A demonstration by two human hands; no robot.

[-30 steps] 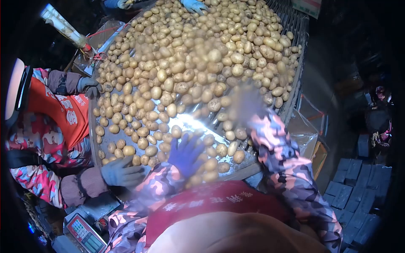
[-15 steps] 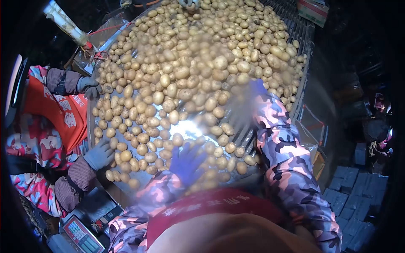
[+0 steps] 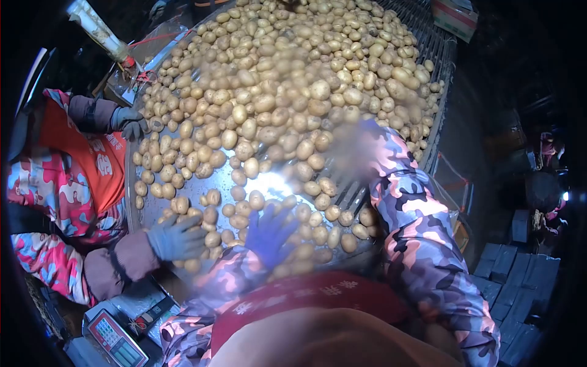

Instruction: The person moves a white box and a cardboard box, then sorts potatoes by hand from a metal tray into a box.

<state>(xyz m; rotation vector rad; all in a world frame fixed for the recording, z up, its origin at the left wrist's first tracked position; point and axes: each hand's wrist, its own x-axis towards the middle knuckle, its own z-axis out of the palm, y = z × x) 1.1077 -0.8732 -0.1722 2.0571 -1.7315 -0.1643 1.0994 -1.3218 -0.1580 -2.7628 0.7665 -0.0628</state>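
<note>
A wide heap of potatoes [image 3: 263, 104] covers the sorting table [image 3: 208, 186] in front of me. My left hand [image 3: 269, 237], in a purple glove, lies among the potatoes near the front edge. Its fingers are spread, with nothing gripped. Farther right, my right hand [image 3: 358, 147] reaches over the slatted part of the table beside the heap. A blur covers most of it, so its fingers cannot be made out. Several potatoes lie between my two hands, close to a bright reflection on the metal.
At the left, a co-worker's grey-gloved hand [image 3: 177, 237] touches potatoes; their other hand [image 3: 129, 123] rests at the table's side. A scale [image 3: 116, 339] stands at lower left. Grey boxes [image 3: 516, 287] are stacked at right. A carton [image 3: 455, 18] sits at the far right corner.
The co-worker's nearer hand has moved right, pushing potatoes and baring some metal. My left hand stays nearly in place; my right arm has shifted slightly. A gloved hand at the far edge has left the heap.
</note>
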